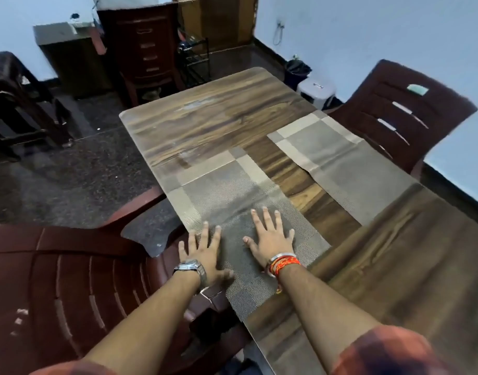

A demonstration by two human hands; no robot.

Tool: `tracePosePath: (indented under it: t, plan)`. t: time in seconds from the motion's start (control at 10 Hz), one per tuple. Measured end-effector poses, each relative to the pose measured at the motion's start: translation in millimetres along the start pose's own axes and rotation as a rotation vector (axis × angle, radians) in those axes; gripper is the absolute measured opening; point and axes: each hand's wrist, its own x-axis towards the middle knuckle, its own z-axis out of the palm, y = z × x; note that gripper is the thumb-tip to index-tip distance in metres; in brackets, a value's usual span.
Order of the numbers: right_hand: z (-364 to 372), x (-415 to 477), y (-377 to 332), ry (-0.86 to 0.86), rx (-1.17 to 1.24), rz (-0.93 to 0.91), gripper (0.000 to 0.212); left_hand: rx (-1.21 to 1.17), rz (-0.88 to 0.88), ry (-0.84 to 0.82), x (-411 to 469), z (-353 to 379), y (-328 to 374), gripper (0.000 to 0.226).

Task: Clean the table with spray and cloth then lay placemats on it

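No real grip going on here: the left hand (205, 255) and right hand (270, 239) both lie flat with fingers spread, pressing on the near placemat (224, 190). The left one sits right at its edge by the table (219, 109) side. A second placemat (338, 163) lies across from it, by the chair (403, 115). Pale streaks (197, 105) on the bare wood might be damp, hard to tell. Nothing to clean with is in view, so I'd guess wiping's done and there's room for more mats.
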Motion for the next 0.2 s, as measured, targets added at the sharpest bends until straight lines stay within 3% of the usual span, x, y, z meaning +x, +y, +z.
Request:
tracePosePath:
  t: [0.2]
  plan:
    - [-8,-84,23,0.334,0.062,0.193,0.061,0.067,0.190,0.317,-32,-19,20,0.099]
